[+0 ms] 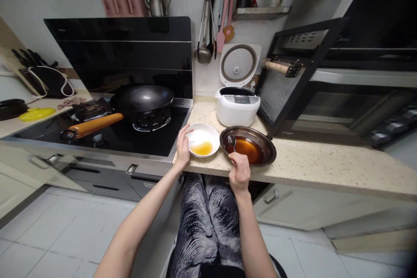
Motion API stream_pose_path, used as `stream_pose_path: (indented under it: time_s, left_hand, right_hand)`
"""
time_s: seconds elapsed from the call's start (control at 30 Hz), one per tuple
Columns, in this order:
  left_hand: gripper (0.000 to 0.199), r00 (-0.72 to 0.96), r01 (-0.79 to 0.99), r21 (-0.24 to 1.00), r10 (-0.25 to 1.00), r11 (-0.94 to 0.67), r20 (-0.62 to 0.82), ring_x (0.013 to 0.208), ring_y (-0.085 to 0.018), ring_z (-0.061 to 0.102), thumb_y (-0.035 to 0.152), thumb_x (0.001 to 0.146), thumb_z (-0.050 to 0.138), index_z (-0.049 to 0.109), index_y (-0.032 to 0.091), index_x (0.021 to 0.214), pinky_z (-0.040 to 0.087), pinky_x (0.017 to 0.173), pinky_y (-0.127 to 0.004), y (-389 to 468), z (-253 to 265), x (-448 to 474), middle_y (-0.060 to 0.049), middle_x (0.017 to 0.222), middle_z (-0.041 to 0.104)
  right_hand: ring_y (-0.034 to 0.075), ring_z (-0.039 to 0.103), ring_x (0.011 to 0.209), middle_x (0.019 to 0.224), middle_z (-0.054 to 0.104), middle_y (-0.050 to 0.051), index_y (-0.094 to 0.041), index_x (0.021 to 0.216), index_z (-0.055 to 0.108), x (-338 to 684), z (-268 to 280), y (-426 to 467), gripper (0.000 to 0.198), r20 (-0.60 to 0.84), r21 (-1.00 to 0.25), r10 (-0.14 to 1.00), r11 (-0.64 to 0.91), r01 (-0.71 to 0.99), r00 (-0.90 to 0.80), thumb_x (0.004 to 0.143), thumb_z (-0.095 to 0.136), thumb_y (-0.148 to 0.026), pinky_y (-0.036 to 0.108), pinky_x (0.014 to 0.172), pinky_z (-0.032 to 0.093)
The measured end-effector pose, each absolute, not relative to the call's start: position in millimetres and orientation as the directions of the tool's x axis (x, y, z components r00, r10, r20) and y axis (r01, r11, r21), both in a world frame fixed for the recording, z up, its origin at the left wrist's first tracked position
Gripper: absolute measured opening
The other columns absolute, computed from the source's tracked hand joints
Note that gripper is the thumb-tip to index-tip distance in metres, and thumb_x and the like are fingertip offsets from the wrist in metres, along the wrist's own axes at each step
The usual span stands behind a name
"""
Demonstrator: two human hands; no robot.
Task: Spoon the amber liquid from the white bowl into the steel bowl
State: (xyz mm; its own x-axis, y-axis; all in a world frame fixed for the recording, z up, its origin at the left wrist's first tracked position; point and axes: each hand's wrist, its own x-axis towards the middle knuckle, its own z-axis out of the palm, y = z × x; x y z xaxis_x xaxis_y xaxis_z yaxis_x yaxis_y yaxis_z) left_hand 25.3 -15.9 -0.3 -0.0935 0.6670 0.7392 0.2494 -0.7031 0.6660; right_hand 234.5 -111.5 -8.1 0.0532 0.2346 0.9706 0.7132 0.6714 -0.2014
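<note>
My left hand [183, 147] grips the left rim of a white bowl [213, 134], which has a pool of yellow-orange liquid [202, 148] in its bottom. Just to the right stands a dark brown bowl [271, 150] holding an amber-brown liquid [249, 151]. Above that bowl's front rim my right hand [239, 173] is closed around the handle of a spoon [232, 140]. The spoon's head is over the left side of the dark bowl; whether it touches the liquid I cannot tell.
Behind the bowls a white rice cooker [239, 110] stands with its lid up. A wok [143, 99] with a wooden handle sits on the stove at left. An oven [352, 108] and a dark metal rack [280, 91] border the right. Utensils [208, 21] hang on the wall.
</note>
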Motion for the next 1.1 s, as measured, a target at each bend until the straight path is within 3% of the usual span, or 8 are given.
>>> stream_pose_path:
  time_s: [0.27,0.57,0.77,0.9,1.1]
  left_hand:
    - [0.041,-0.128,0.222,0.658,0.648,-0.720,0.751,0.136,-0.029,0.052,0.042,0.104,0.036,0.067,0.019,0.117,0.036,0.118,-0.051,-16.4,-0.1,26.3,-0.013,0.143,0.058]
    - [0.040,-0.133,0.215,0.638,0.625,-0.740,0.769,0.136,-0.029,0.053,0.040,0.104,0.036,0.067,0.019,0.117,0.037,0.117,-0.052,-17.3,0.6,26.9,-0.013,0.143,0.059]
    - [0.040,-0.105,0.232,0.627,0.621,-0.744,0.776,0.136,-0.029,0.052,0.039,0.104,0.035,0.067,0.019,0.117,0.037,0.117,-0.053,-18.1,1.0,26.2,-0.013,0.144,0.058]
    - [0.040,-0.101,0.233,0.616,0.611,-0.753,0.785,0.136,-0.030,0.052,0.038,0.104,0.035,0.067,0.019,0.118,0.037,0.117,-0.053,-18.6,1.3,26.3,-0.014,0.143,0.058]
    - [0.038,-0.078,0.224,0.611,0.611,-0.760,0.788,0.137,-0.029,0.052,0.036,0.104,0.035,0.067,0.019,0.119,0.037,0.117,-0.053,-20.1,1.7,26.9,-0.013,0.145,0.057]
  right_hand:
    - [0.022,0.065,0.089,0.094,0.069,0.011,-0.020,0.117,0.063,238.5,-11.1,-110.9,0.036,0.966,-0.189,0.259,0.656,0.730,0.016,0.096,0.038,-0.006,0.039,0.077,0.055]
    - [0.021,0.065,0.087,0.093,0.069,0.009,-0.022,0.118,0.063,238.9,-6.3,-112.5,0.034,0.976,-0.174,0.210,0.623,0.762,0.051,0.096,0.043,-0.004,0.037,0.077,0.054]
    - [0.020,0.067,0.088,0.093,0.068,0.006,-0.024,0.112,0.062,227.2,-5.7,-117.8,0.025,0.951,-0.305,0.171,0.657,0.690,0.257,0.098,0.046,-0.010,0.038,0.077,0.056]
    - [0.019,0.067,0.085,0.091,0.067,0.004,-0.023,0.104,0.061,211.0,-4.4,-123.6,0.018,0.891,-0.437,0.257,0.713,0.549,0.375,0.100,0.046,-0.016,0.038,0.078,0.057]
    - [0.016,0.066,0.084,0.090,0.067,0.003,-0.023,0.101,0.061,195.6,-6.5,-122.2,0.018,0.849,-0.527,0.444,0.699,0.483,0.285,0.101,0.045,-0.015,0.031,0.076,0.055]
